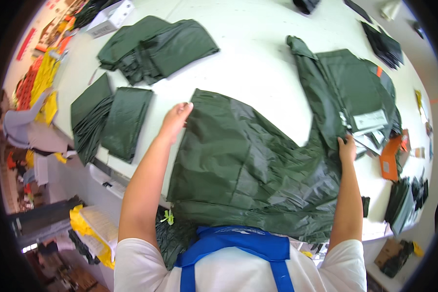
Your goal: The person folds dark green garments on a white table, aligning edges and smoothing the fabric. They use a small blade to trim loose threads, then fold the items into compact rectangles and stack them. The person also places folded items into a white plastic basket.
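Observation:
A dark green waterproof garment (pixel 219 157) lies spread over the white table in front of me, its near edge reaching my blue apron (pixel 237 242). At its upper left edge, my left hand (pixel 176 122) pinches the fabric between thumb and fingers. My right hand (pixel 347 149) touches the bunched right part of the garment, and its grip is partly hidden. Just beyond that hand lies a stack of dark green folded pieces (pixel 346 80) with white printed papers (pixel 370 120) on it. A narrow green length of fabric runs up along the stack's left side.
Folded green garments (pixel 157 47) lie at the far left, with two more bundles (pixel 126 122) nearer. An orange folder (pixel 390 158) and dark folded pieces (pixel 399 204) sit right. Black packets (pixel 382 45) lie far right. Another person (pixel 33 124) handles yellow fabric at left.

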`<move>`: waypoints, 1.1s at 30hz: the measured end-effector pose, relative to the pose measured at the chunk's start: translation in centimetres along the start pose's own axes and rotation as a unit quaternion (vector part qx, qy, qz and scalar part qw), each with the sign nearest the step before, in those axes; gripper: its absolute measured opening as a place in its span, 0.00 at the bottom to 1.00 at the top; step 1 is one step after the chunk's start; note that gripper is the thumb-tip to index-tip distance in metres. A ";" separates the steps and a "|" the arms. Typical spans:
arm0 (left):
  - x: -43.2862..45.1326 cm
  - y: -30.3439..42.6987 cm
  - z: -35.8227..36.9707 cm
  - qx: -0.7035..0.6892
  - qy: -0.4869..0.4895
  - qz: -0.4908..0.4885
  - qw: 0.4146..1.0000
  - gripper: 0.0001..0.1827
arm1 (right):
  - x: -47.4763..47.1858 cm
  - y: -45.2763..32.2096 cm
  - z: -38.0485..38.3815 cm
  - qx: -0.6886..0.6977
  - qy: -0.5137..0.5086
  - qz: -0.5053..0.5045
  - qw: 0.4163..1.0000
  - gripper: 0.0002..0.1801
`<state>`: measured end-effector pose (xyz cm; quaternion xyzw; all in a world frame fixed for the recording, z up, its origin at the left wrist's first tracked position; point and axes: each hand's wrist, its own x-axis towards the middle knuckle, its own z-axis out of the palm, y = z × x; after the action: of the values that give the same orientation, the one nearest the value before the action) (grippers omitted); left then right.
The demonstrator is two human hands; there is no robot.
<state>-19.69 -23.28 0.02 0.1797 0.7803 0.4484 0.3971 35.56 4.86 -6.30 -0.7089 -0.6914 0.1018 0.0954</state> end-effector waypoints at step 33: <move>-23.8 1.5 13.6 0.229 -0.373 0.409 0.801 0.25 | -24.6 8.7 -16.0 0.564 -0.357 0.140 0.731 0.21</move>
<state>5.60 -30.06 8.37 0.7211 0.5061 0.2754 0.3848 47.77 -19.86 6.97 -0.5251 -0.3827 0.7310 0.2086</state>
